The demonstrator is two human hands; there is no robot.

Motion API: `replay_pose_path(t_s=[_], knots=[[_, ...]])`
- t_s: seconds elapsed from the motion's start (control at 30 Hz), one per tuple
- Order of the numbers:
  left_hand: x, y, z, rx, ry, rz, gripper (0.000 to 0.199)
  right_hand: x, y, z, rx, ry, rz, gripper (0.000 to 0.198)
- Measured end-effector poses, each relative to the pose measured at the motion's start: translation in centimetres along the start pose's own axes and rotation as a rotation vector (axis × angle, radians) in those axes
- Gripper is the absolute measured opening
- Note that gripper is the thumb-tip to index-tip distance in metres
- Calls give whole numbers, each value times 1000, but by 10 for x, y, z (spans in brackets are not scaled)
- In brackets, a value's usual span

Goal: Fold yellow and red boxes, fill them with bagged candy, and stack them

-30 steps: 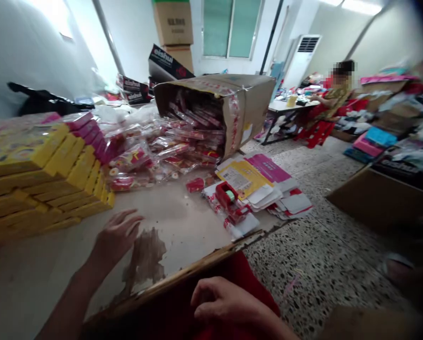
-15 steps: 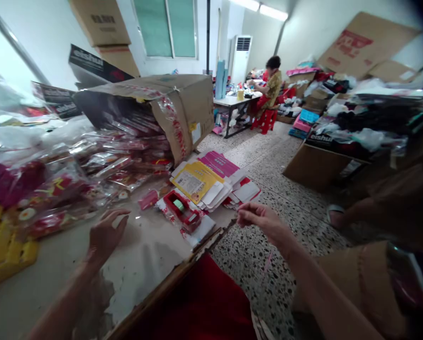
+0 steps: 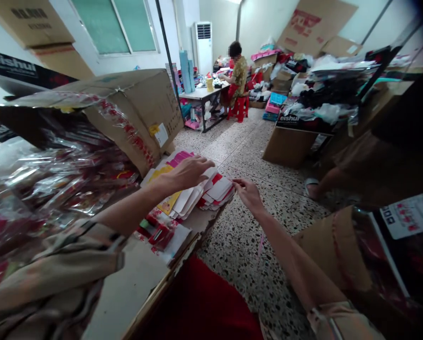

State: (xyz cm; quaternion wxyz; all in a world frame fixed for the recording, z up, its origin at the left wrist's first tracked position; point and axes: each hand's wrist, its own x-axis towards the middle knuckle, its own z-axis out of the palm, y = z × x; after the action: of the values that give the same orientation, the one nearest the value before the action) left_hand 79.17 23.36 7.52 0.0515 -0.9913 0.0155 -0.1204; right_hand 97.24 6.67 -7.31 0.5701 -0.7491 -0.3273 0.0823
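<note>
My left hand (image 3: pixel 190 174) reaches over a pile of flat folded cartons, its fingers stretched out and palm down. Under it lie a yellow carton (image 3: pixel 169 202) and a magenta carton (image 3: pixel 180 158) with white flaps. My right hand (image 3: pixel 248 194) is at the pile's right end, thumb and forefinger brought together at the corner of the red-and-white cartons (image 3: pixel 218 191). On the near side of the pile sits a red tape dispenser (image 3: pixel 161 236), partly hidden by my left forearm.
A big cardboard box (image 3: pixel 143 101) lies on its side at left, spilling clear-wrapped red packets (image 3: pixel 73 184) over the table (image 3: pixel 126 288). Another open box (image 3: pixel 333 250) stands at lower right. Beyond the speckled floor (image 3: pixel 225 141), a person (image 3: pixel 238 73) sits at a far table.
My left hand has swung forward and right, from the bare tabletop to over the carton pile. My right hand now meets the pile's right corner. The view has turned right.
</note>
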Motion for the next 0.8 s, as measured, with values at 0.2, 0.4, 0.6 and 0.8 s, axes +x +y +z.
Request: replay_pose_path(t_s=[0.2,0.4,0.6,0.8], knots=[[87,-19,47,6,-277,-21,42,4,-2,-5,-210,-75,-80,23],[54,-42,43,-16,-193,44,39,7,-12,-10,-323,-45,-108,32],[33,-75,26,-171,-123,100,61,41,-46,13,-444,-231,-128,45],[66,-96,30,-103,-402,0,73,63,-55,29,-543,-449,-71,51]])
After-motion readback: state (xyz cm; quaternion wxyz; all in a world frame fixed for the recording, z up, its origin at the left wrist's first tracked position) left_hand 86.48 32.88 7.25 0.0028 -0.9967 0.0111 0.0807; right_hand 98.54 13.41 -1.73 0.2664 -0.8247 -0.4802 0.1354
